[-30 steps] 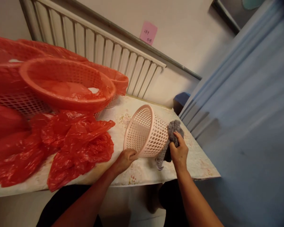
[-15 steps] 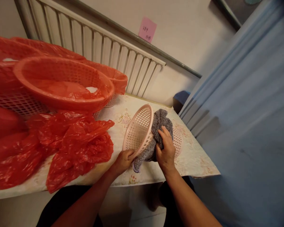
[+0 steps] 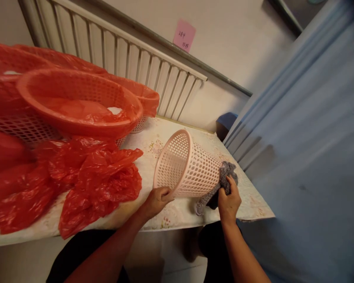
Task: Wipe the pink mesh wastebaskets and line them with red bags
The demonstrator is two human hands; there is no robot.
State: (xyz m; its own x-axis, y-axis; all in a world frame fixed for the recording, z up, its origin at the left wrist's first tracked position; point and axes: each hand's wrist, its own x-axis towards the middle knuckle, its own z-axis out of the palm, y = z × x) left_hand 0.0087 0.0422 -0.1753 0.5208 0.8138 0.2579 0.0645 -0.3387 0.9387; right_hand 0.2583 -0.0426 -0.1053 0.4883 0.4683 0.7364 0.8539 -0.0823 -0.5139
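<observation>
A pale pink perforated plastic basket lies on its side, its mouth facing left. My left hand is closed on the near edge of its rim. At the basket's base, my right hand grips a bunched grey cloth that touches the lower end of the wall. One end of the cloth hangs down to the left below the basket. The fingertips of the right hand are partly sunk in the cloth.
Beneath lies a table with a flowered cover. At left are crumpled red plastic bags and a basket lined in red plastic. A radiator runs along the wall; a blue curtain hangs at right.
My right hand has slid the grey cloth rightward along the basket, from near the rim to the base, uncovering the side wall. My left hand stays on the rim.
</observation>
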